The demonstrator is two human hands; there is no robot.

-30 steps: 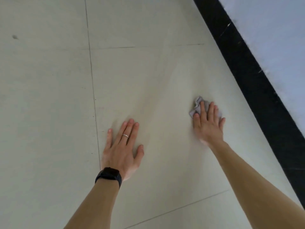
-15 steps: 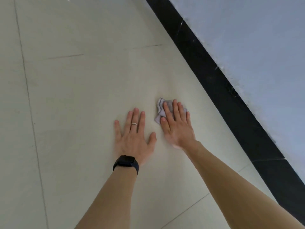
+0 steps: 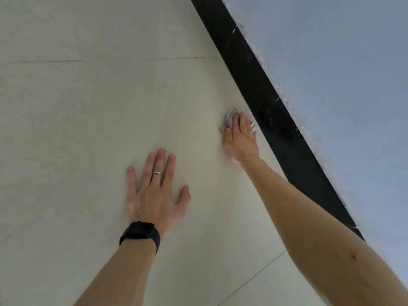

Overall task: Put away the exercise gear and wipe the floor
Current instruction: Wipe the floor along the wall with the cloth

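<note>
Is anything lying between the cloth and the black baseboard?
Nothing visible. The right hand presses the cloth on the floor right at the foot of the black baseboard; nothing shows between them. The left hand rests flat, well apart.

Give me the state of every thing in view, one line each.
cloth: crumpled, pressed to the floor, close beside the black baseboard
right hand: fingers straight, pressing the cloth
left hand: flat on the floor, fingers spread
watch: strapped on left wrist
ring: on a left finger

Soft, even daylight, faint shadows, slight motion blur, perhaps wide-angle edge distortion.
</note>
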